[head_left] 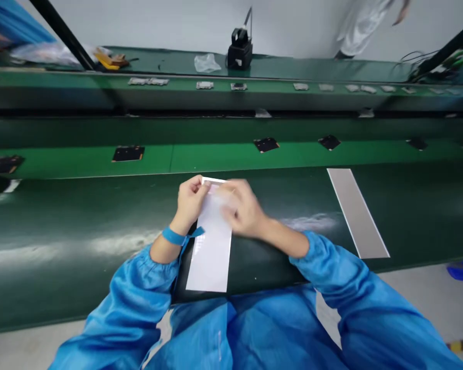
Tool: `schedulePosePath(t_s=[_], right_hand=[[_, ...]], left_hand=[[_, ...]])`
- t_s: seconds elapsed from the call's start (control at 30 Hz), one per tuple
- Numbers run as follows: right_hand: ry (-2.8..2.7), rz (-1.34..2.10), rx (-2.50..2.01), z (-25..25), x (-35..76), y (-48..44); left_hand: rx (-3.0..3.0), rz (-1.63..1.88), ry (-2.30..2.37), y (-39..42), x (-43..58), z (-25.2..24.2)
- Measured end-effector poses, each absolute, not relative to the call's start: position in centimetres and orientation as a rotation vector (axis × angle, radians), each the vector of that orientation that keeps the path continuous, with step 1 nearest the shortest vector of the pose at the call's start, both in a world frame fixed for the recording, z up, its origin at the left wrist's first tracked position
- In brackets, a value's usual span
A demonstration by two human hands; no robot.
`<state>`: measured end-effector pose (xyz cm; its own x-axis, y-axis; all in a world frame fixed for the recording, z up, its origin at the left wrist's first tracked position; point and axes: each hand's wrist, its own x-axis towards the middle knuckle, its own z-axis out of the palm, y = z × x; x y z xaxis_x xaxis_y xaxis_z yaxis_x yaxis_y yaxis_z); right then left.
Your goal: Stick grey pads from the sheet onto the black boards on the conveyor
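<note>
A long white sheet (210, 257) lies on the dark green bench in front of me, its near end close to the bench's edge. At its far left corner my left hand (191, 200) pinches the sheet between thumb and fingers; a blue wrist strap (181, 236) circles that wrist. Over the sheet's far right part is my right hand (243, 208), smeared by motion, so its fingers and anything in them are unclear. Farther right rests a long greyish strip (357, 213) with white edges, apart from both hands.
Beyond the bench (100, 221), a bright green belt (208, 155) carries several dark circuit boards (128, 153). Small pale pieces (204, 85) line a ledge behind it. A black device (239, 49) and a clear plastic bag (207, 62) sit farther back. Another person (364, 25) stands at the upper right.
</note>
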<state>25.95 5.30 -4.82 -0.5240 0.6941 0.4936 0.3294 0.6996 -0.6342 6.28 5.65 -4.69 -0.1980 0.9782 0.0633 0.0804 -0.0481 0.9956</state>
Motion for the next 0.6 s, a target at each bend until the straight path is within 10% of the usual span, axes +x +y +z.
schedulePosePath(t_s=[0.6], right_hand=[[-2.035, 0.841, -0.901, -7.3, 28.0, 9.7]], left_hand=[[1.166, 1.291, 1.391, 5.0, 8.4, -5.4]])
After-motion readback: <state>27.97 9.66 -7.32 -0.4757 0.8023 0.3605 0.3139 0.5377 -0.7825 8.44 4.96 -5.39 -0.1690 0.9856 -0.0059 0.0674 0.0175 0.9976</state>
